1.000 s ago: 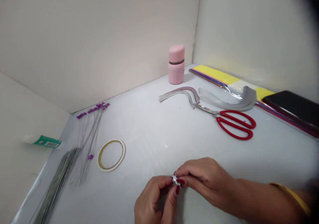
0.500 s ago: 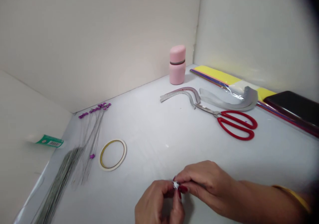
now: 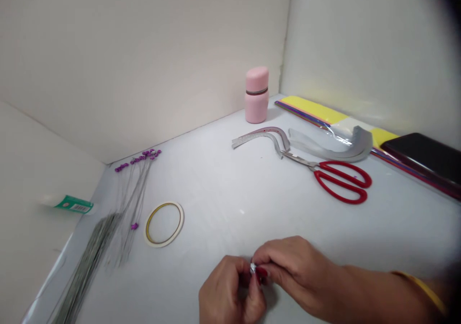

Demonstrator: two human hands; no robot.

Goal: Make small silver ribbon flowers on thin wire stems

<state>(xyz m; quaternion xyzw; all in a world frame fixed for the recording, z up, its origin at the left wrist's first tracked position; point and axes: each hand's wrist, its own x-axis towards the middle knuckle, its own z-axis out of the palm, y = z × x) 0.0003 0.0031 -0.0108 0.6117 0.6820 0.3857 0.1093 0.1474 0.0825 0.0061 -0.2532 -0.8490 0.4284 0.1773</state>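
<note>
Both hands meet at the lower middle of the head view, fingertips pinched on a tiny whitish-silver piece (image 3: 253, 267). My left hand (image 3: 228, 290) is closed, holding the piece between thumb and forefinger from the left. From the right, my right hand (image 3: 298, 271) pinches at the same piece with thumb and forefinger. The fingers cover most of it, so its exact kind is hard to tell. Beyond the hands lies a roll of narrow white tape (image 3: 164, 244), flat on the table.
Thin wire stems with purple tips (image 3: 147, 155) lie at left, near a bundle of bare wires (image 3: 84, 266). Red-handled scissors (image 3: 342, 183) rest at right beside curled silvery strips (image 3: 324, 151). Behind stand a pink flask (image 3: 257, 98) and a dark phone (image 3: 425, 158) on colored sheets (image 3: 313, 107).
My fingers have shifted slightly around the small piece, and the left hand has turned a little to the right. The things on the table stay put.
</note>
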